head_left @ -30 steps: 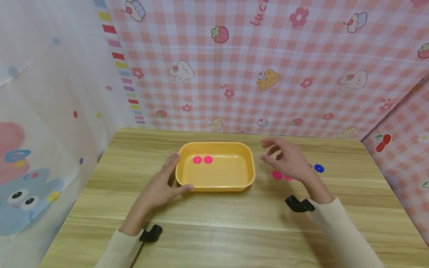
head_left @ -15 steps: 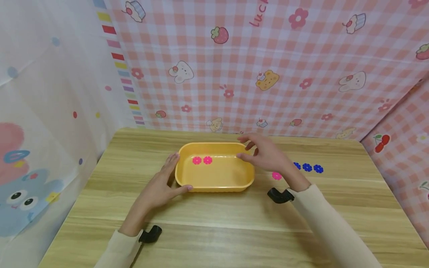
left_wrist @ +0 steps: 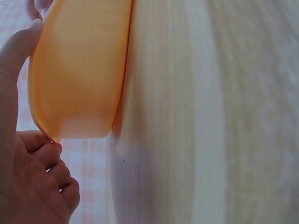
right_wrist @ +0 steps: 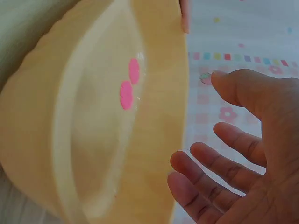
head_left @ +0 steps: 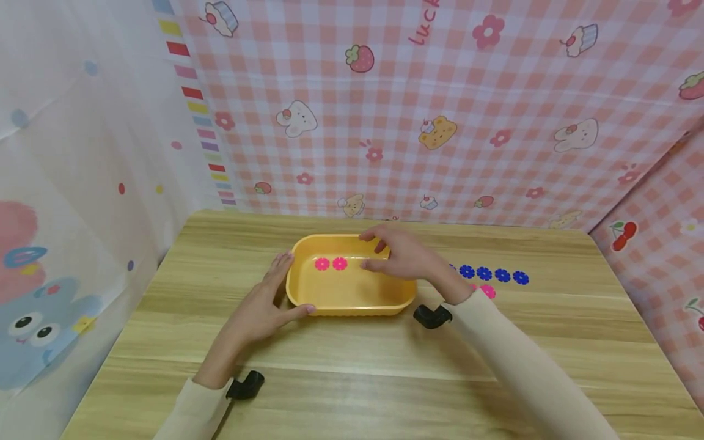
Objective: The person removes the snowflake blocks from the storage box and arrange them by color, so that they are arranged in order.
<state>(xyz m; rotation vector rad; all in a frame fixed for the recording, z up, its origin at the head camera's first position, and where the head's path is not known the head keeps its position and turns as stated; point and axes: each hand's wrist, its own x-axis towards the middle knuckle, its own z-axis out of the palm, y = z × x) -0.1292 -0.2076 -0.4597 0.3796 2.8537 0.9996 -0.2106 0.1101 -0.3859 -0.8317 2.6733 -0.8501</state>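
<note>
A yellow plastic tray sits on the table with two pink flower-shaped pieces lying inside it. My left hand holds the tray's left end, thumb at the near rim and fingertips at the left side; in the left wrist view the fingers are bent against the rim. Over the tray's right part hovers my right hand, fingers loosely bent and apart. Nothing shows between the fingers and thumb of that hand in the right wrist view.
Right of the tray, a row of several blue flower-shaped pieces lies on the wooden table. Pink pieces lie just in front of that row, partly hidden by the right forearm. A checked cloth hangs behind the table.
My right hand has moved left, from beside the tray to above its right part, uncovering more blue pieces. The left hand and the tray have stayed in place.
</note>
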